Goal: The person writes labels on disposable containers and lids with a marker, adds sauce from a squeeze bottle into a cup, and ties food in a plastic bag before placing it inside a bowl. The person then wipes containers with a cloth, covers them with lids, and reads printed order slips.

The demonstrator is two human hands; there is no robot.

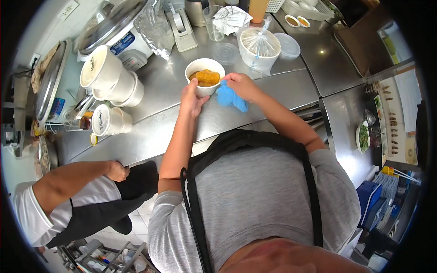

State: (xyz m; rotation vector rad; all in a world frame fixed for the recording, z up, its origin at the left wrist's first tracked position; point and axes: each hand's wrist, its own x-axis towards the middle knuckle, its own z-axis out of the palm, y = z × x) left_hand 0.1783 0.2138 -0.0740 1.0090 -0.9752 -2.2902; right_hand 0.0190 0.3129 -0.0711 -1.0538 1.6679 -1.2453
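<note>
On the steel counter stands a white bowl (216,64) with orange-brown food (205,78) in it. My left hand (192,97) holds the bowl at its near left side, the thumb on the rim and the fingers beneath. At the bowl's right side, my right hand (242,86) has its fingers closed on a blue cloth (231,96), which hangs below them close to the bowl wall. Behind and to the right is a tub in a tied clear bag (259,45). A clear round lid (226,53) lies just behind the bowl.
Stacked white tubs (105,68) stand at left, near large cookers (114,27). A tape dispenser (182,29) and a clear cup (215,25) are at the back. A co-worker's hand (118,171) is by the counter's front edge (150,157). Greens (363,137) sit at right.
</note>
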